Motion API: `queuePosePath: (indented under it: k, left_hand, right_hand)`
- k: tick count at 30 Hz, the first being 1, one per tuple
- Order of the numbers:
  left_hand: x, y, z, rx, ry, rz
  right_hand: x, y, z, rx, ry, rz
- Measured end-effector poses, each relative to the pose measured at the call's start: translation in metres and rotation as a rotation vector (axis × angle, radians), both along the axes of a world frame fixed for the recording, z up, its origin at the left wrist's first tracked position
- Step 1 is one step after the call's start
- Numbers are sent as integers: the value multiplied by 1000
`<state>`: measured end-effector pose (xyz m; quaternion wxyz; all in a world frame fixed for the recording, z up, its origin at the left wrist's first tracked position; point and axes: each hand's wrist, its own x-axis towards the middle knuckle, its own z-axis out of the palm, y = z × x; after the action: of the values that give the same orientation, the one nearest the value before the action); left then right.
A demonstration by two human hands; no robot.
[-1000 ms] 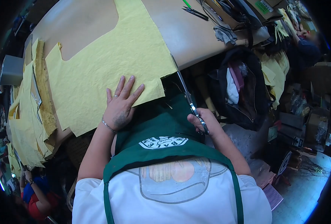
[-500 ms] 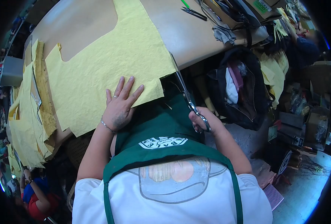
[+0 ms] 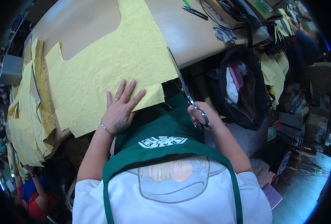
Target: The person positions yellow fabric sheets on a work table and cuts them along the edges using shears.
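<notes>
A large piece of yellow fabric (image 3: 109, 63) lies over the table edge, its lower part hanging toward my green apron (image 3: 154, 123). My left hand (image 3: 121, 106) rests flat on the fabric near its lower edge, fingers spread. In my right hand (image 3: 202, 115) are long metal scissors (image 3: 186, 90), fingers wrapped through the handles. The blades run along the right edge of the fabric, close to its corner. Whether the blades are fully closed is hard to make out.
More yellow fabric pieces (image 3: 29, 123) lie stacked at the table's left end. Small black thread snips (image 3: 195, 12) sit on the table (image 3: 187, 37) at the back. To the right hangs an open black bag (image 3: 243, 89). People are at lower left and upper right.
The scissors and my right hand have shifted slightly up and left, the blades reaching farther along the fabric's right edge. My left hand stays on the fabric.
</notes>
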<state>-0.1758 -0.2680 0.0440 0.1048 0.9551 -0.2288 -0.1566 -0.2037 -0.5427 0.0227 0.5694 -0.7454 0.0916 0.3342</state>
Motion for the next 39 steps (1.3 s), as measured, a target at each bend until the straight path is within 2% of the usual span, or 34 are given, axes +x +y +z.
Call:
queuePosePath:
  k: [14, 20, 23, 39]
  left_hand:
    - [0, 0, -1, 1, 4, 2]
    - [-1, -1, 1, -2, 17, 2]
    - [-3, -3, 4, 1, 36, -13]
    - [-15, -3, 6, -12, 71, -45]
  right_hand:
    - [-9, 7, 0, -163, -15, 10]
    - [-5, 4, 2, -118, 27, 49]
    - [4, 4, 0, 63, 56, 11]
    - [14, 10, -3, 4, 51, -44]
